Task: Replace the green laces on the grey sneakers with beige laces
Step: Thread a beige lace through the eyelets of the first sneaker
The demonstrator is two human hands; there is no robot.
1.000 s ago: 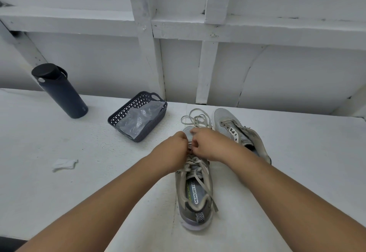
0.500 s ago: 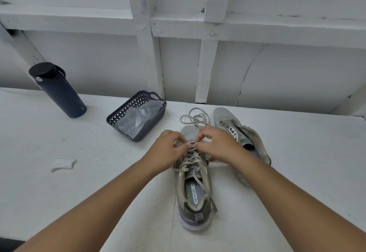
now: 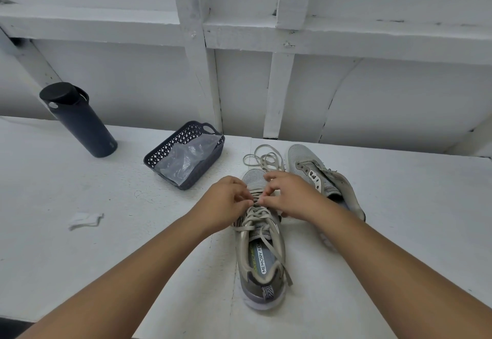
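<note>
A grey sneaker (image 3: 262, 264) stands on the white table with its heel toward me and a beige lace (image 3: 257, 218) crossed through its eyelets. My left hand (image 3: 226, 200) and my right hand (image 3: 290, 194) meet over the lower eyelets near the toe, and the fingertips of each pinch the lace there. A loose beige lace (image 3: 262, 156) lies coiled just beyond the toe. The second grey sneaker (image 3: 316, 176) lies to the right with no lace in its eyelets, partly hidden by my right forearm.
A dark plastic basket (image 3: 186, 152) holding a clear plastic bag sits left of the shoes. A dark bottle (image 3: 77, 120) stands at the far left by the white wall. A crumpled white scrap (image 3: 85, 220) lies on the table's left side.
My hands have drawn slightly apart over the sneaker's toe end, and the fingertips now work the lace at the lower eyelets. The shoes have not moved.
</note>
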